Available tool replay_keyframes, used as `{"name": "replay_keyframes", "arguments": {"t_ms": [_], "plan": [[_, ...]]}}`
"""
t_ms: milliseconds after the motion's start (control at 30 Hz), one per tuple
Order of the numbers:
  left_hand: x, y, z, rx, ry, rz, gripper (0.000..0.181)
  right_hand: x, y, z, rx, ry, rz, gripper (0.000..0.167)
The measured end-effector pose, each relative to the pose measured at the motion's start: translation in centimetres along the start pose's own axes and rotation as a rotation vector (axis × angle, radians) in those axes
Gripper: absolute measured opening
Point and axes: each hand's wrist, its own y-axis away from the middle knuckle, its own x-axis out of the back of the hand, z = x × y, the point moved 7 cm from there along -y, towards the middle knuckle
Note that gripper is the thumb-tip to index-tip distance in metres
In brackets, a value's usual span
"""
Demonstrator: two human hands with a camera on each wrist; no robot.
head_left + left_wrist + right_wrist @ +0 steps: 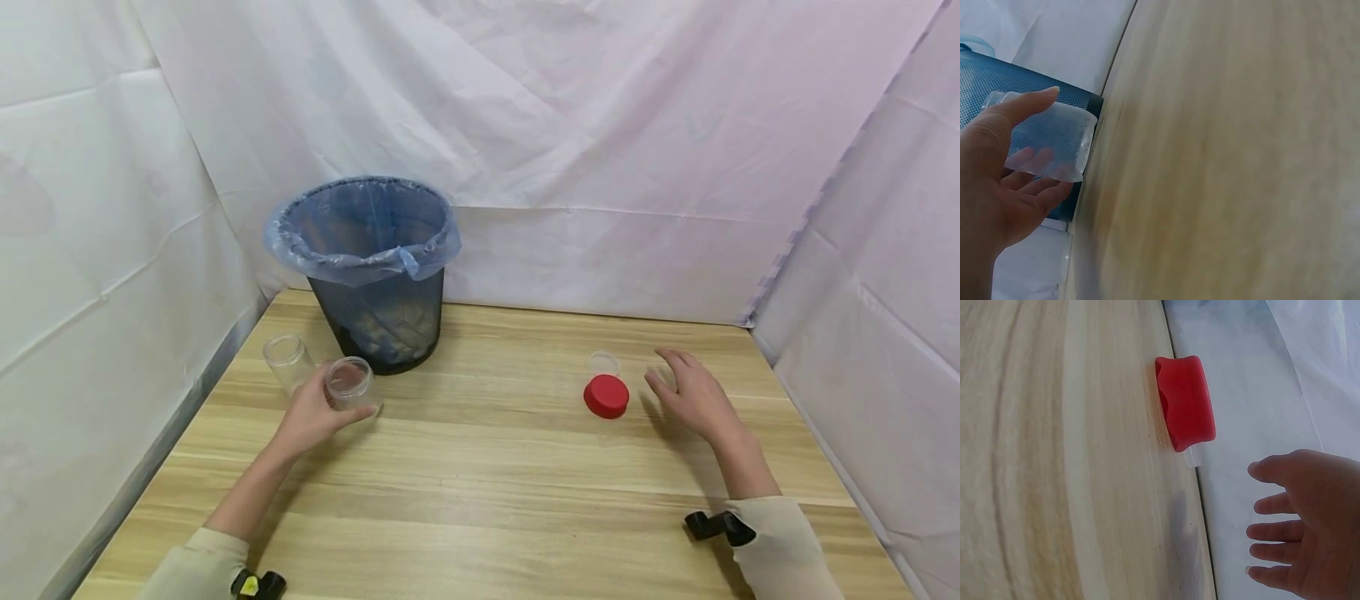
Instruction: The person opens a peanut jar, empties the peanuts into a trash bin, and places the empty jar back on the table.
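Observation:
A short clear jar (352,385) stands on the table at the left, in front of the black bin. My left hand (318,417) grips it, with the thumb on the near side and the fingers round the far side. The left wrist view shows the jar (1057,140) between thumb and fingers, its base at the tabletop. A second clear jar (287,360) stands just behind that hand, partly hidden. On the right, my right hand (697,396) hovers with spread fingers, holding nothing. Left of it lies a red lid (607,397), apart from the fingers.
A black mesh bin (390,321) with a blue plastic liner (345,267) stands at the back left of the wooden table (480,500). A clear round disc (603,362) lies right behind the red lid. White sheets (570,150) hang behind and on both sides.

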Motion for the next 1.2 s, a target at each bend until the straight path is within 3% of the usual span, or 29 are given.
{"name": "replay_keyframes", "arguments": {"t_ms": [233,467,800,967,1200], "plan": [[0.1,-0.6,-0.1,0.014,-0.041,-0.022,0.069,0.0,0.0,0.0,0.001,-0.004,-0.007,0.06],[0.2,-1.1,-0.4,-0.021,-0.078,-0.002,0.068,0.1,0.1,0.0,0.002,0.002,-0.007,0.06],[0.2,-1.1,-0.2,0.012,-0.074,-0.049,0.078,0.1,0.1,-0.1,-0.001,0.003,-0.011,0.06],[0.4,-1.0,0.0,0.021,-0.071,-0.039,0.09,0.1,0.1,-0.1,-0.002,0.005,-0.012,0.06],[1.3,-1.1,0.7,0.039,-0.048,-0.024,0.091,0.2,0.0,-0.1,-0.003,0.005,-0.007,0.061]]}}
